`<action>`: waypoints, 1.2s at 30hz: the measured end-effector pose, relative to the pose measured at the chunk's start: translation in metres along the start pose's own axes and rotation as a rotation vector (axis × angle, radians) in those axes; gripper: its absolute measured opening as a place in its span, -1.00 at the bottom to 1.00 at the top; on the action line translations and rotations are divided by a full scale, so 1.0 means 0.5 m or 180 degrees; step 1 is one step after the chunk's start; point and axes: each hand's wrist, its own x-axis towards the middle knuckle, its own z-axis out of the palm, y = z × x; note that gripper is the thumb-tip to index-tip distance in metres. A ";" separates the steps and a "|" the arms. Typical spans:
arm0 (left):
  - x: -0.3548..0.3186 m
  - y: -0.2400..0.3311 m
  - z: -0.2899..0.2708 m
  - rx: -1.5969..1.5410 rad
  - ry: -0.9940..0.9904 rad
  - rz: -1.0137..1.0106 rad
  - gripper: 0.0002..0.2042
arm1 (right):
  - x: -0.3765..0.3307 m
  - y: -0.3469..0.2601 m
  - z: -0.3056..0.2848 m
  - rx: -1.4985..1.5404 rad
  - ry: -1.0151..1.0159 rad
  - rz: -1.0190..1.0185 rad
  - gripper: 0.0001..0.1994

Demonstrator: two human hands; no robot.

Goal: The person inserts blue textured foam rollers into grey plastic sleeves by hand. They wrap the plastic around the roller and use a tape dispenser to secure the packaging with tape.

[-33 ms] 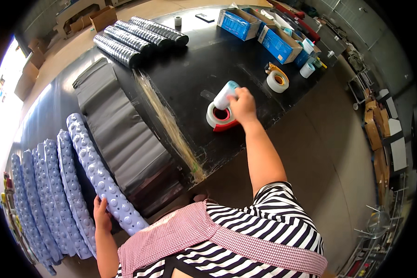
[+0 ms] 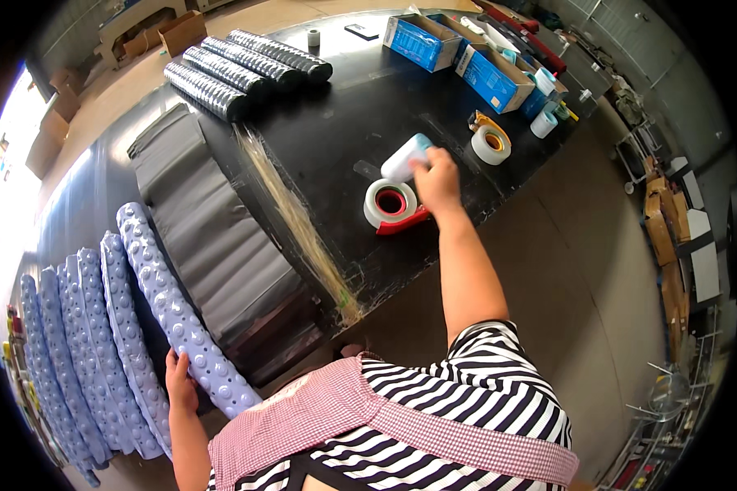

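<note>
My right hand (image 2: 440, 184) is closed round the near end of a white roll with a light-blue end (image 2: 403, 161), held tilted over the black table. Just below it lies a wide tape roll (image 2: 378, 201) on a red dispenser (image 2: 401, 222); whether the white roll touches it I cannot tell. At the lower left, my left hand (image 2: 180, 380) grips the side of a rolled-up blue bubbled mat (image 2: 176, 303), its thumb side partly showing. That mat leans along the table's left edge beside several more blue mat rolls (image 2: 123, 327).
A folded dark-grey sheet (image 2: 213, 221) lies beside the blue mat. Several shiny black rolls (image 2: 237, 69) rest at the far left. Blue boxes (image 2: 495, 78), a yellow tape dispenser (image 2: 490, 141) and small white rolls (image 2: 543, 124) stand at the far right.
My right hand has shifted slightly to the right with the white roll, which now tilts more sideways and bares more of the tape roll. My left hand has stayed on the blue mat.
</note>
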 end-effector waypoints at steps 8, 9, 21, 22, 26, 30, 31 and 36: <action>-0.006 -0.048 0.003 0.0036 0.0363 0.0474 -0.54 | 0.191 0.278 0.012 0.0528 0.1653 0.2427 -0.61; -0.002 -0.056 0.010 0.0045 0.0352 0.0484 -0.55 | 0.201 0.348 -0.011 0.0024 0.2050 0.2366 -0.64; -0.029 -0.035 0.040 0.0673 0.0534 0.0521 -0.51 | 0.297 0.541 -0.069 -0.1649 0.0117 0.1272 -0.77; -0.032 -0.032 0.044 0.0685 0.0545 0.0500 -0.51 | 0.310 0.540 -0.072 -0.1677 -0.0132 0.1294 -0.77; -0.030 -0.020 0.062 0.0603 0.0530 0.0452 -0.51 | 0.335 0.555 -0.080 -0.1871 -0.0483 0.1445 -0.70; -0.023 -0.028 0.056 0.0610 0.0455 0.0532 -0.52 | 0.337 0.556 -0.069 -0.1927 -0.0187 0.1964 -0.63; -0.024 -0.028 0.058 0.0607 0.0463 0.0508 -0.52 | 0.335 0.551 -0.066 -0.1940 -0.0157 0.1980 -0.62; -0.032 -0.038 0.050 0.0559 0.0537 0.0545 -0.52 | 0.317 0.523 -0.044 -0.1912 -0.0181 0.1894 -0.63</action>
